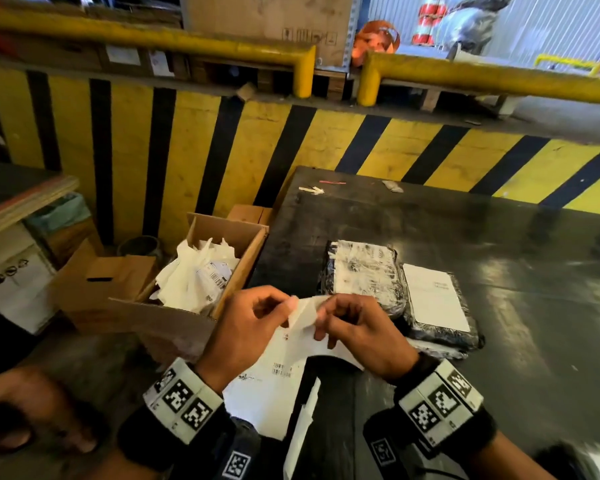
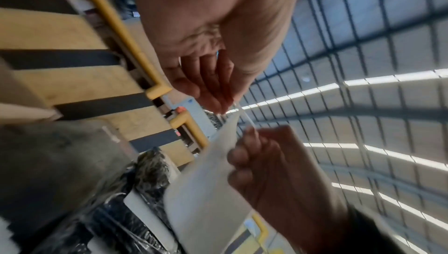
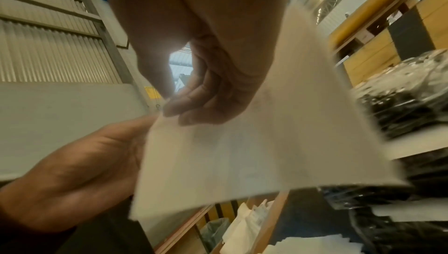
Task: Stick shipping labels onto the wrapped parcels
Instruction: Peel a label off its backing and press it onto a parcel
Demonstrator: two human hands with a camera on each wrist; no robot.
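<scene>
Both hands hold a white shipping label (image 1: 291, 344) above the near edge of the dark table (image 1: 465, 230). My left hand (image 1: 253, 317) pinches its top corner, and my right hand (image 1: 354, 323) pinches the peeling corner beside it. The sheet hangs down toward me, barcode side visible. Two black parcels wrapped in clear film lie just beyond the hands: one with a crinkled white top (image 1: 361, 271), one bearing a flat white label (image 1: 433, 299). The left wrist view shows the label (image 2: 208, 177) pinched by both hands; the right wrist view shows its blank back (image 3: 242, 152).
An open cardboard box (image 1: 222, 237) full of crumpled white backing paper (image 1: 194, 275) stands left of the table. A yellow-and-black striped barrier (image 1: 222, 140) runs behind. Another person's hand (image 1: 32, 414) shows at the lower left. Small scraps (image 1: 312, 189) lie at the table's far edge.
</scene>
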